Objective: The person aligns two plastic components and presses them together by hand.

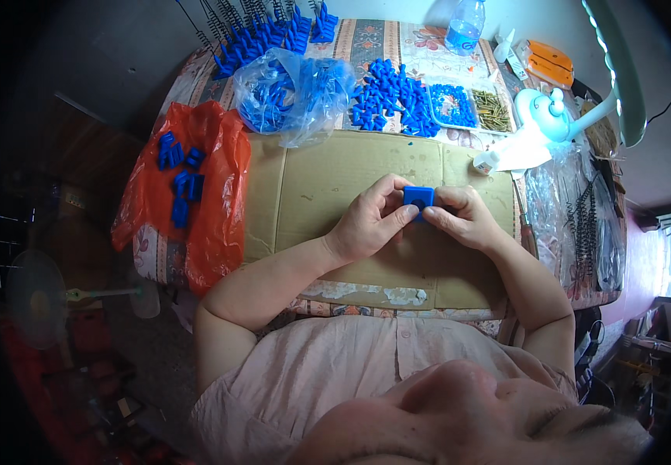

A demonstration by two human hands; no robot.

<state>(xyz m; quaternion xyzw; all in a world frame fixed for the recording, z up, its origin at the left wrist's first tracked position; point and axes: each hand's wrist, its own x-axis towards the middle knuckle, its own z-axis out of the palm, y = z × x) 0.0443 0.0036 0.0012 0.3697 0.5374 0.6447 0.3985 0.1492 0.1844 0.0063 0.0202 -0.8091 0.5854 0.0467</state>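
Between my two hands, above the cardboard sheet [335,167], I hold a small blue plastic block [419,195] with a dark round spot on the side turned up. My left hand [373,217] grips its left side, thumb pressed on the lower edge. On the other side my right hand [463,215] pinches it with thumb and curled fingers. The fingertips behind the block are partly hidden. Similar blue plastic pieces [171,151] lie on a red plastic bag [215,217] to the left.
Across the back are blue pieces with black springs [262,43], a clear bag of blue parts [293,93], a pile of blue cone-like parts [390,97] and a tray of brass-coloured pieces [490,108]. A lit lamp [545,116], water bottle [466,27] and screwdriver [527,232] stand or lie rightward.
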